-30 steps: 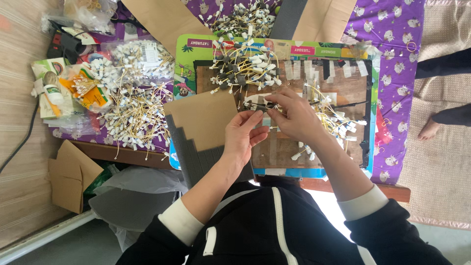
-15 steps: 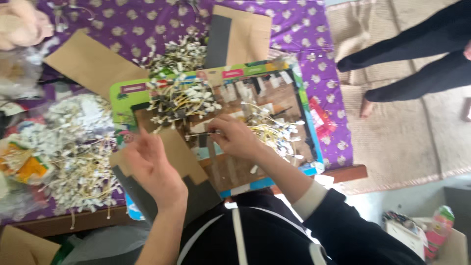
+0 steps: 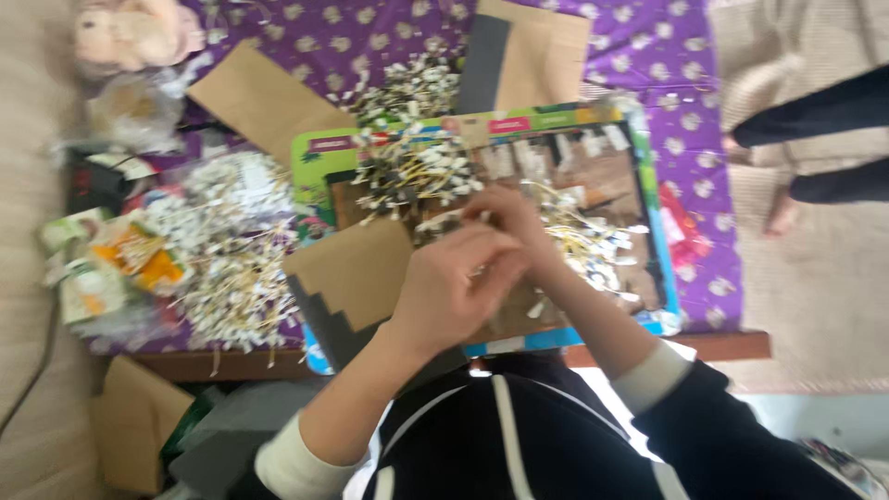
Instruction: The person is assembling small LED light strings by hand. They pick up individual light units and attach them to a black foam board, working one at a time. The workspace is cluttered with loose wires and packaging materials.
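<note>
Left hand [image 3: 454, 287] and right hand [image 3: 514, 222] pinch one small tagged string [image 3: 468, 222]; grip blurred, could snag the tangled pile [image 3: 417, 171] just beyond.

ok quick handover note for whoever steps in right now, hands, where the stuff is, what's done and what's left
Left hand: over the tray, fingers curled against the right hand; what it pinches is blurred.
Right hand: fingertips together on small tagged pieces in the tray.
Things: cardboard stack beside the left hand; another pile of pieces at the tray's far side; a big heap on the purple cloth.
Done: cannot tell from this blurred view.
Left: many loose pieces lie in the tray and heap.
</note>
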